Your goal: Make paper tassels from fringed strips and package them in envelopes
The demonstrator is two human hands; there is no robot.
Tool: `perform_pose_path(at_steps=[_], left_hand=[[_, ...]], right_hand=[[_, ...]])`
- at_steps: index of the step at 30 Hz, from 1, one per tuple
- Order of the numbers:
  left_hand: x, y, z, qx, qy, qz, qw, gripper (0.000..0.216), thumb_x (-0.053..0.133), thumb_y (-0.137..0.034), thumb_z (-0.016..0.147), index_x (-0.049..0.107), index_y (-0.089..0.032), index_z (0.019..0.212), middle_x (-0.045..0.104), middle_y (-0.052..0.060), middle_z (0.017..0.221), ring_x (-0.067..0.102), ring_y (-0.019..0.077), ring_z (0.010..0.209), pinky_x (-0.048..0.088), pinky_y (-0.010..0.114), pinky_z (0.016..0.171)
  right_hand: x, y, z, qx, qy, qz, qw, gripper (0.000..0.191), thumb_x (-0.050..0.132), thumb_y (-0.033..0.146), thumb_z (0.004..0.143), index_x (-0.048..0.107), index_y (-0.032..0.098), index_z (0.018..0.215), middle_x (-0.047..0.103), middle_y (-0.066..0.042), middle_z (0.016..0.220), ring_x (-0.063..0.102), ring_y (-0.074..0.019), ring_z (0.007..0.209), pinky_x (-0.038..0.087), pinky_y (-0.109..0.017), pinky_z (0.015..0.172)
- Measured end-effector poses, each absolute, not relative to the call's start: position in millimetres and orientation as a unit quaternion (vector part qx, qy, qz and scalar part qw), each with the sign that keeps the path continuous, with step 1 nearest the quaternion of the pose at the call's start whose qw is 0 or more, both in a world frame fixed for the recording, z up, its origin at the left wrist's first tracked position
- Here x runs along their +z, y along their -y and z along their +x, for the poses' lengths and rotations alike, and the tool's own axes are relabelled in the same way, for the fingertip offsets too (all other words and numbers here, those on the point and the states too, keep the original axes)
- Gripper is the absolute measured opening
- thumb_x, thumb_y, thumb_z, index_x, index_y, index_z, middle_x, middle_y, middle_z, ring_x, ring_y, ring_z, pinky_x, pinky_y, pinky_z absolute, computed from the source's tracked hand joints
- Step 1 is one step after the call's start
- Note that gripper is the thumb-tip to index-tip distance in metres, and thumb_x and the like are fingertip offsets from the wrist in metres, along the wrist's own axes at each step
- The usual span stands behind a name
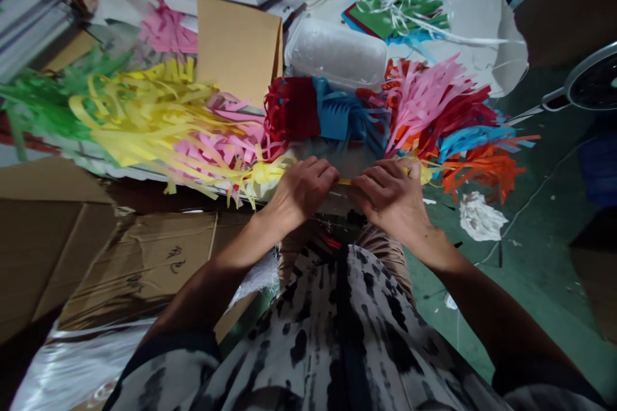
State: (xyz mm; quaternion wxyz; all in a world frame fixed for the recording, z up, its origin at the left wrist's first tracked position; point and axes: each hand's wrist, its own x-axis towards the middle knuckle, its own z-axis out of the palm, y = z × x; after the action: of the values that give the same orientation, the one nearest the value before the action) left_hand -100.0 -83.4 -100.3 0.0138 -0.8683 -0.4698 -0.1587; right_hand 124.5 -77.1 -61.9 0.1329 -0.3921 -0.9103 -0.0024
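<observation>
My left hand (pixel 309 186) and my right hand (pixel 391 191) are both closed on one yellow paper tassel (pixel 345 182) at the table's front edge. A thin twisted length of it runs between them, and its fringed ends stick out past each hand. Left of my left hand lie yellow paper fringes (pixel 144 115) and pink fringes (pixel 216 141). Just beyond my hands are a dark red folded tissue piece (pixel 292 109) and a blue one (pixel 332 112). Pink, red, blue and orange fringes (pixel 434 96) are heaped beyond my right hand.
A translucent plastic tub (pixel 335 51) and a brown cardboard piece (pixel 236 42) stand behind the fringes. Green fringes (pixel 405 9) lie at the back right. Cardboard boxes (pixel 159 257) sit at lower left. On the right are a fan (pixel 595 80) and crumpled white paper (pixel 482 215) on the floor.
</observation>
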Motion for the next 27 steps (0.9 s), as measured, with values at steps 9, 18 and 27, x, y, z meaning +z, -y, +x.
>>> perform_pose_path(at_steps=[9, 18, 27], left_hand=[[-87.2, 84.0, -111.7, -0.157, 0.489, -0.857, -0.034, 0.018, 0.063, -0.031, 0.103, 0.071, -0.015, 0.098, 0.073, 0.008, 0.093, 0.062, 0.0239, 0.088, 0.042, 0.037, 0.076], [-72.9, 82.5, -130.8, -0.145, 0.524, -0.834, -0.097, 0.024, 0.061, -0.037, 0.104, 0.07, -0.018, 0.095, 0.07, 0.006, 0.09, 0.059, 0.0234, 0.088, 0.037, 0.036, 0.075], [-66.0, 73.4, -130.8, -0.152, 0.561, -0.797, -0.166, 0.01, 0.072, -0.03, 0.094, 0.071, -0.02, 0.094, 0.071, 0.003, 0.084, 0.06, 0.0224, 0.084, 0.037, 0.033, 0.07]], right_hand=[[-73.9, 68.1, 124.3, 0.07, 0.888, -0.422, 0.171, 0.02, 0.058, 0.03, 0.105, 0.073, 0.023, 0.094, 0.075, -0.002, 0.093, 0.061, -0.0237, 0.098, 0.029, -0.043, 0.089], [-70.0, 61.4, 130.8, 0.101, 0.85, -0.489, 0.17, 0.011, 0.065, 0.023, 0.091, 0.068, 0.022, 0.081, 0.073, -0.002, 0.088, 0.061, -0.0268, 0.101, 0.028, -0.04, 0.079], [-60.9, 53.9, 124.8, 0.091, 0.863, -0.484, 0.112, 0.009, 0.062, 0.02, 0.084, 0.064, 0.022, 0.075, 0.07, -0.002, 0.078, 0.057, -0.0262, 0.095, 0.02, -0.038, 0.071]])
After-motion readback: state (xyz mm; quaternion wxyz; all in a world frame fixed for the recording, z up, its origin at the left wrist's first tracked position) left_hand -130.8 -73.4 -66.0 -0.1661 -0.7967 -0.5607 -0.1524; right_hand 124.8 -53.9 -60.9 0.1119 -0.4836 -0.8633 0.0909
